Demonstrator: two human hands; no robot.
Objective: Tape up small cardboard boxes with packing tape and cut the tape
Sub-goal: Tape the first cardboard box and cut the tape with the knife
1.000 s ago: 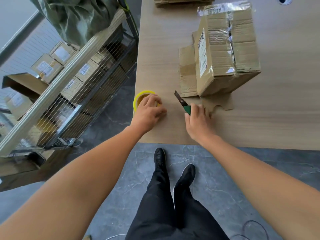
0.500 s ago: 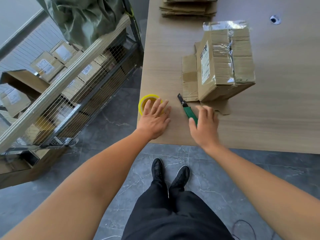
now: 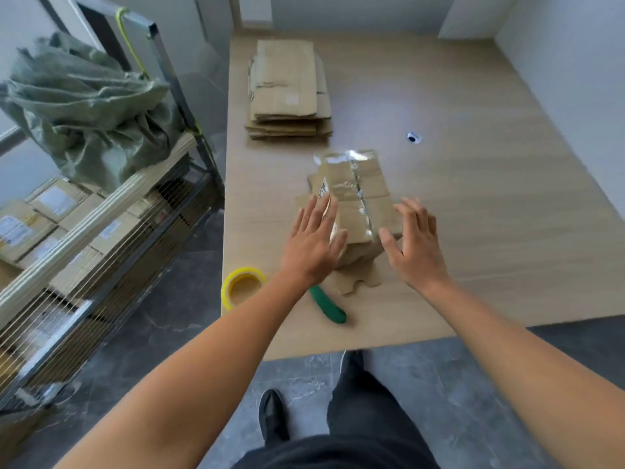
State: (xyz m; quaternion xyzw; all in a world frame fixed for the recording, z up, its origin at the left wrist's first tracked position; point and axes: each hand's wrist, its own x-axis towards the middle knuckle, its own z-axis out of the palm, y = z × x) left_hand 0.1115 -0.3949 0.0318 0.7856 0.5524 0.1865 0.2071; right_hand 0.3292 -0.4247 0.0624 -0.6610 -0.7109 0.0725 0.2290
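You are reaching both hands toward the taped cardboard box [image 3: 358, 198], which is sitting on the wooden table [image 3: 490, 238] with shiny tape running along its top seam. Your left hand [image 3: 313, 242] is spreading straight, open fingers against the box's left side, and your right hand [image 3: 414, 243] is hovering open at its right side, thumb near the front corner. Whether either hand is actually pressing the cardboard is unclear. Neither hand is gripping anything. The yellow tape roll [image 3: 242, 288] is lying flat near the table's left edge, just beside your left forearm. The green-handled cutter [image 3: 328, 308] is lying between your 2 arms, its blade end hidden under your left wrist. 1 stack of flattened cartons [image 3: 287, 93] is sitting farther back on the table.
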